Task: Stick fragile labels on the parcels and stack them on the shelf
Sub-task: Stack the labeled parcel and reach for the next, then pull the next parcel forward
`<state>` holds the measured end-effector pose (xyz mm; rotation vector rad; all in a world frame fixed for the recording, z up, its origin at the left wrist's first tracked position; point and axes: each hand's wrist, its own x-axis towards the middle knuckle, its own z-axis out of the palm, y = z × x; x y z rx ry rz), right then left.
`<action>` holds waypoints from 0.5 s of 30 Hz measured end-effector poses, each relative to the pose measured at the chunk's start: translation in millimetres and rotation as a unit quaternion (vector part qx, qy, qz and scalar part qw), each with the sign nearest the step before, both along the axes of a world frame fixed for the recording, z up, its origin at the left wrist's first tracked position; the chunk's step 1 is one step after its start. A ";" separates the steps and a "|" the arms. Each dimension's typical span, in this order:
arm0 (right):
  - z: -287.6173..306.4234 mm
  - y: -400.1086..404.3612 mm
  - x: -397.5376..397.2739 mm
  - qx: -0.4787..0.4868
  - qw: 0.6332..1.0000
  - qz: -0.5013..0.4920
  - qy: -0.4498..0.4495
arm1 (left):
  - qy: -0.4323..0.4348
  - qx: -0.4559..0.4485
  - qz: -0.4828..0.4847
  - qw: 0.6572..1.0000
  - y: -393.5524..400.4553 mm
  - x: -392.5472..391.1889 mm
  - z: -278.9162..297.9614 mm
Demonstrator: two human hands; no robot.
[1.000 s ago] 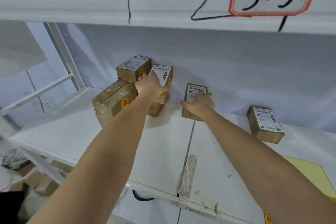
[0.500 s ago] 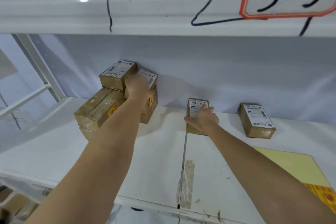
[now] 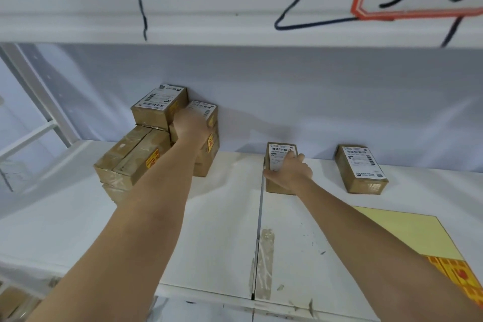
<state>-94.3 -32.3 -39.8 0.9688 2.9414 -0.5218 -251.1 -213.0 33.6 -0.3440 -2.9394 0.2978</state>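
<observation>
A stack of brown cardboard parcels (image 3: pixel 133 157) stands against the back wall on the white shelf (image 3: pixel 222 217); some show orange fragile stickers on their sides. My left hand (image 3: pixel 189 124) lies on the upper right parcel of the stack (image 3: pixel 206 110), covering its near end. A single flat parcel with a white shipping label (image 3: pixel 279 154) lies at the shelf's middle seam, and my right hand (image 3: pixel 288 172) grips it from the near side. Another labelled parcel (image 3: pixel 360 168) lies alone further right.
A sheet of yellow backing paper with orange fragile labels (image 3: pixel 418 232) lies on the shelf at the right. The upper shelf edge (image 3: pixel 235 8) carries handwritten signs. The white frame post (image 3: pixel 34 91) stands at the left. More boxes sit below the shelf at lower left (image 3: pixel 13 300).
My view has shifted right and nearer. My left hand stays on the stack's upper right parcel; my right hand keeps its hold on the middle parcel.
</observation>
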 end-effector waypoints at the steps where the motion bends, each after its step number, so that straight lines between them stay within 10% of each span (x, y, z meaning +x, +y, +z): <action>1: 0.0 -0.1 0.2 0.002 1.000 -0.001 0.001 | 0.003 0.000 0.000 1.000 0.4 0.6 0.0; 8: -1.2 -2.5 8.0 0.002 0.999 -0.003 0.039 | 0.137 0.062 -0.294 0.944 44.8 52.8 -22.9; 12: -2.0 -5.4 18.3 0.012 0.998 -0.003 0.064 | -0.072 0.250 -0.208 0.943 85.1 109.6 -58.4; 15: -3.0 -1.8 31.0 0.015 0.998 -0.009 0.064 | -0.276 0.396 -0.063 0.873 102.2 126.2 -80.8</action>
